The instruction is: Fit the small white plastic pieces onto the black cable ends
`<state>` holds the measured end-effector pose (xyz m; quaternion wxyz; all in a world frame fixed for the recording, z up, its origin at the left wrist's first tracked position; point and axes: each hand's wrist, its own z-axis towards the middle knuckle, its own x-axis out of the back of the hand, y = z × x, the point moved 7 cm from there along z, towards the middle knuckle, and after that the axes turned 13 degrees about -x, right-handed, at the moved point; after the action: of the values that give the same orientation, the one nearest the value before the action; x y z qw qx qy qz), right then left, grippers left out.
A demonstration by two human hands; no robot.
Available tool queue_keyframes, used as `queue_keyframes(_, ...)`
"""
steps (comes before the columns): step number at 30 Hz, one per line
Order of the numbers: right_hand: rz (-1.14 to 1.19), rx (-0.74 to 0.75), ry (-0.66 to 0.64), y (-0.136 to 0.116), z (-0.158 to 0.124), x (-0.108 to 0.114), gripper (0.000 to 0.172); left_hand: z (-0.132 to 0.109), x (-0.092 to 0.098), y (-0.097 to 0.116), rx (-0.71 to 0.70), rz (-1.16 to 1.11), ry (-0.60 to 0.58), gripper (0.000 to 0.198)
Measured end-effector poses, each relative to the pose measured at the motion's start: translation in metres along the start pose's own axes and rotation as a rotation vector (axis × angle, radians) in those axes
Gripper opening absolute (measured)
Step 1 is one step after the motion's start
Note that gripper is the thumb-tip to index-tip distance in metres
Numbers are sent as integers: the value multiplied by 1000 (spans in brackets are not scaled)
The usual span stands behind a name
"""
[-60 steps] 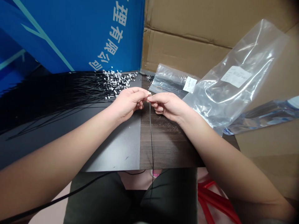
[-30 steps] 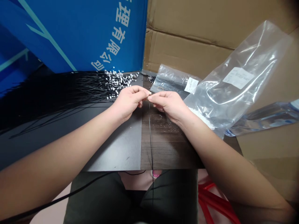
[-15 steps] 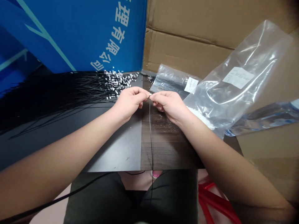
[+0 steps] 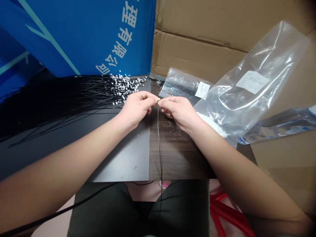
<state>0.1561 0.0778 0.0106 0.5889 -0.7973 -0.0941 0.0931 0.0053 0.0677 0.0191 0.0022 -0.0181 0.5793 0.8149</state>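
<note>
My left hand (image 4: 141,107) and my right hand (image 4: 178,110) meet fingertip to fingertip over the table, both pinched closed. Between their thumbs and forefingers sits a tiny white connector (image 4: 159,99), mostly covered by the fingers. From it a thin black wire (image 4: 159,144) hangs down past the table's front edge towards the lap. Behind my left hand lies a big bundle of black wires (image 4: 81,90), many with small white connectors (image 4: 125,84) on their ends.
A clear plastic bag (image 4: 261,62) holding small white pieces (image 4: 213,125) leans at the right. Behind stands a smaller bag (image 4: 182,82) of black wires. A blue panel (image 4: 86,36) and cardboard (image 4: 202,42) back the table (image 4: 123,161). A red stool (image 4: 222,210) shows below.
</note>
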Motion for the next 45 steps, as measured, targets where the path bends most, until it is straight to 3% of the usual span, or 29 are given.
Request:
queue_keyframes(15, -61, 16, 5, 0, -1, 1, 15, 1, 1, -1, -4, 15, -23, 5)
queue_keyframes(22, -250, 56, -19, -5, -5, 1, 18, 6, 5, 7, -23, 152, -122, 13)
queue_keyframes(28, -348, 43, 12, -3, -2, 5, 14, 8, 5, 12, -25, 264, -322, 19)
queue_keyframes(32, -384, 33, 29, -3, -3, 5, 16, 8, 6, 12, -44, 303, -391, 21)
queue_keyframes(45, -477, 32, 69, -6, -7, 4, 14, 7, 6, 1, 3, 439, -344, 26)
